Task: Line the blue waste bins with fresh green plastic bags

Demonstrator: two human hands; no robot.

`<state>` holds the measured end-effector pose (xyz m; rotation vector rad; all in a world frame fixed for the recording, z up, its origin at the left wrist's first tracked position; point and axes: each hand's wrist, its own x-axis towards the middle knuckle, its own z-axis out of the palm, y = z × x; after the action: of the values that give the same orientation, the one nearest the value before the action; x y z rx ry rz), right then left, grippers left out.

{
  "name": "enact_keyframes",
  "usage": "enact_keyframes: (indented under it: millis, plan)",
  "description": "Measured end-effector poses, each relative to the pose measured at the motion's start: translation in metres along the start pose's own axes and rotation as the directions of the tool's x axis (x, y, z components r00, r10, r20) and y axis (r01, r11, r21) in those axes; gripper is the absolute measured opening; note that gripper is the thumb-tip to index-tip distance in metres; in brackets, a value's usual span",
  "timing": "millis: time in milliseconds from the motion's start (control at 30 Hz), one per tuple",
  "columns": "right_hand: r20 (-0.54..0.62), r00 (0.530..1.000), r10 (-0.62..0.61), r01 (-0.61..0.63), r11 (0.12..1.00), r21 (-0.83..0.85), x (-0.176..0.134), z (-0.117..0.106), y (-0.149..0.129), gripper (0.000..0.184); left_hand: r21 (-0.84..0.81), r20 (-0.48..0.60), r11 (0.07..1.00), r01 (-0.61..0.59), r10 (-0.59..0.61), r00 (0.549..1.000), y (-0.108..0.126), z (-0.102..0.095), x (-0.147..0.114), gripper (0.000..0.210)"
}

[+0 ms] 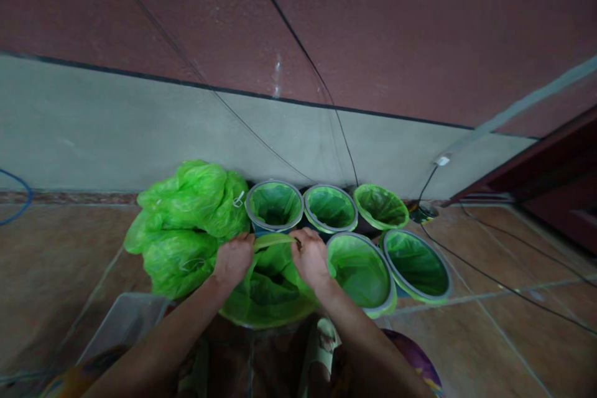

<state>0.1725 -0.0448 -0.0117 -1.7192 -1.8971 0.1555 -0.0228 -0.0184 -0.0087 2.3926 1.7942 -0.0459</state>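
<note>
Both hands grip the far edge of a green mesh bag [275, 308] that spreads open between my arms. My left hand [234, 259] is closed on that edge at its left side, close to a heap of bunched green mesh [191, 217]. On the right side of the same edge, my right hand [310, 255] is closed too, next to a green-lined bucket [361, 270]. A taut strip of mesh runs between the hands. Whether a bucket stands under this bag is hidden.
More green-lined buckets with grey rims stand along the wall, among them a back-left bucket [274, 205] and a right bucket [417, 264]. A clear plastic bin [124, 323] sits at lower left. Black cables [504, 286] cross the tiled floor at right. My shoe [321, 348] is below.
</note>
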Motion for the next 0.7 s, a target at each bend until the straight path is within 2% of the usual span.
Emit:
enact_keyframes:
  millis: [133,267,467,700]
  plan:
    - [-0.042,0.988,0.150,-0.145,0.985,0.095,0.003,-0.002,0.009,0.023,-0.005,-0.016,1.000,0.016,-0.016,1.000,0.000,-0.002,0.000,0.035]
    - [-0.035,0.960,0.277,-0.266,0.947,0.179,0.006,-0.007,0.015,0.024,0.005,-0.001,1.000,0.023,-0.023,1.000,0.000,-0.003,-0.001,0.033]
    - [0.013,0.876,0.483,-0.452,0.811,0.371,0.011,-0.007,0.026,0.025,0.038,0.027,0.999,0.028,-0.029,0.999,-0.005,-0.003,-0.001,0.035]
    - [0.009,0.789,0.615,-0.524,0.664,0.533,0.016,0.001,0.045,0.026,0.036,0.028,0.998,0.056,-0.057,0.998,-0.014,0.000,0.002,0.038]
